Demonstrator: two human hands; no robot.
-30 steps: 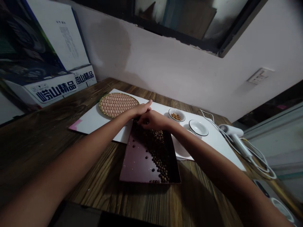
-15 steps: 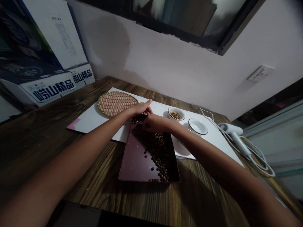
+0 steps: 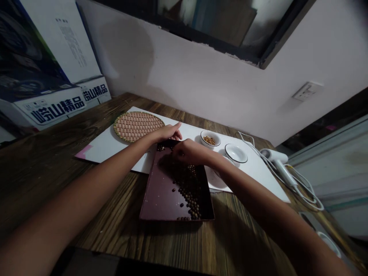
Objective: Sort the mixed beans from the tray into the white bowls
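A shallow maroon box [image 3: 161,191] lies on the table, with many small dark round beans or seeds [image 3: 194,199] gathered along its right side. My left hand [image 3: 169,132] is at the box's far edge, one digit stretched out and the other fingers curled at the rim. Inside the far end of the box, my right hand [image 3: 188,151] has its fingers closed in a pinch over the beans. What those fingertips hold is too small and dark to make out.
A woven round tray [image 3: 138,125] lies on a white board [image 3: 100,147]. To the right stand a bowl of yellowish-brown beans [image 3: 210,138], a white bowl [image 3: 236,153] and another bowl [image 3: 217,178] partly behind my right forearm. A white hair dryer [image 3: 276,157] with cable lies farther right.
The whole view has shifted a little, so things appear slightly farther left. Both hands keep about the same places at the box, the right fingers still closed.
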